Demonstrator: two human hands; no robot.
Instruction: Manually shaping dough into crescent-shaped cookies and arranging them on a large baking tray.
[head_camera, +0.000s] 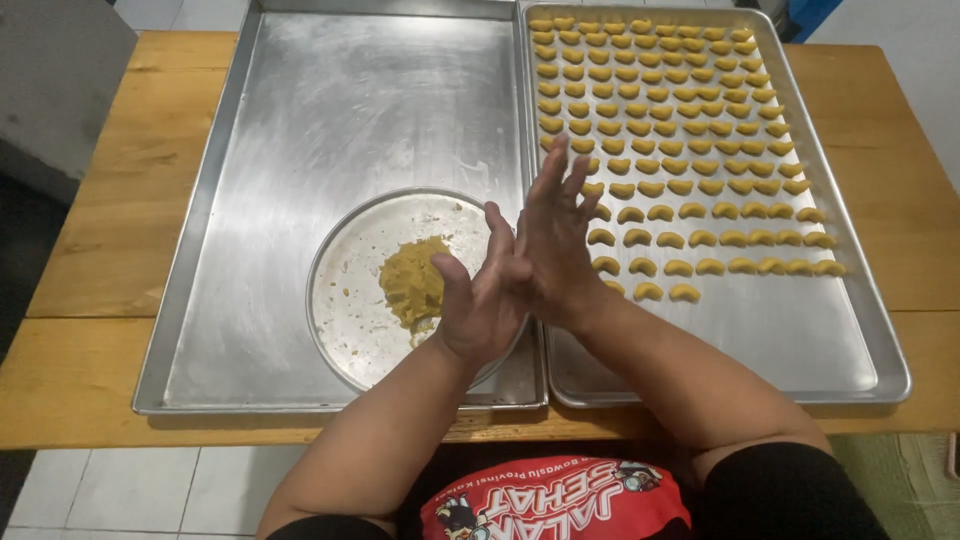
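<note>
Red cloth with printing (560, 505) fills the bottom edge nearest the camera, cut off by the frame, with dark sleeves either side. Two bare forearms rise from it and meet over the seam between two metal trays. Whatever lies between the palms is hidden; it cannot be made out whether any dough is pressed there. Left hand (480, 300) is held on edge, palm facing right, fingers straight and close together, thumb lifted apart. Right hand (555, 235) lies flat against it, palm facing left, fingers long, slightly fanned and pointing away from the body, reaching further forward than the left. Neither hand curls around anything visible. Just left of the left hand, a lump of yellow dough (413, 283) sits on a round metal plate (345, 300), partly covered by the thumb and wrist. That plate rests in the near right corner of the left tray (260, 200). Beside it, the right tray (800, 330) carries rows of small crescent-shaped dough pieces (680, 130); the hands cover some near its left edge. Both trays sit on a wooden table (100, 220).
</note>
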